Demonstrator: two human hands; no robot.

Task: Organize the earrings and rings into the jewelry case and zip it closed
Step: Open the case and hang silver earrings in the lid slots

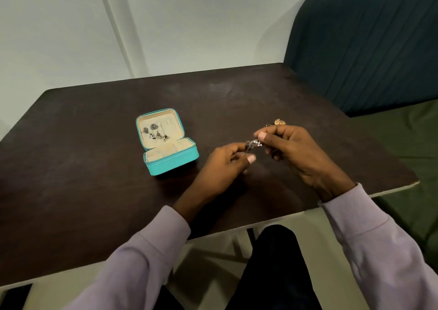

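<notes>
The dark brown surface [94, 167] is carrying everything, with a teal upholstered seat [367, 44] standing behind its far right corner. The turquoise jewelry case [170, 165] is lying open left of centre, lid tipped back so its cream lining is facing the person, probably to keep the slots within easy reach. Several dark silver drop earrings [155, 133] are already hanging on the lid's panel, while the base compartments are looking bare. A small cluster of gold jewelry [279, 122] is waiting on the surface just beyond the right hand, still to be packed.

Both hands are hovering above the surface, right of the case, forearms in lilac sleeves [147, 262] angling inward. The left hand [225, 165] is pinching the hook end of a silver pearl-beaded earring [253, 143], and the right hand [286, 143] is gripping its beaded end, fingers curled narrowly around it. They are likely steadying or straightening it before hanging it in the case.
</notes>
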